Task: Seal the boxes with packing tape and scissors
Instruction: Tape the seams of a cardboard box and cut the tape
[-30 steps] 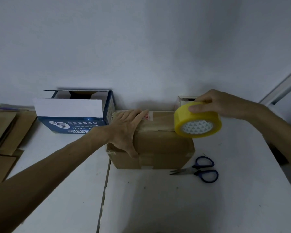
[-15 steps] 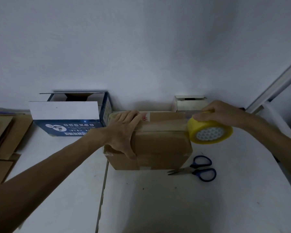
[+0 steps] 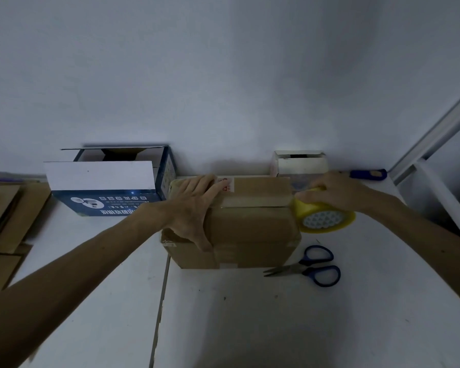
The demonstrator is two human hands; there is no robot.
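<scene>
hanging just past the right edge of the brown box point(image 3: 250, 235), the yellow tape roll point(image 3: 323, 217) sits under the right hand point(image 3: 339, 191), whose fingers are curled over its top. the risk, i'd say: the strip point(image 3: 255, 201) could twist or wrinkle if the roll tilts, or peel at its start if the pressing hand slips. the left hand point(image 3: 194, 208) lies flat, fingers spread over the box top, thumb down the front face. the scissors point(image 3: 311, 266) lie just below the gripped roll.
</scene>
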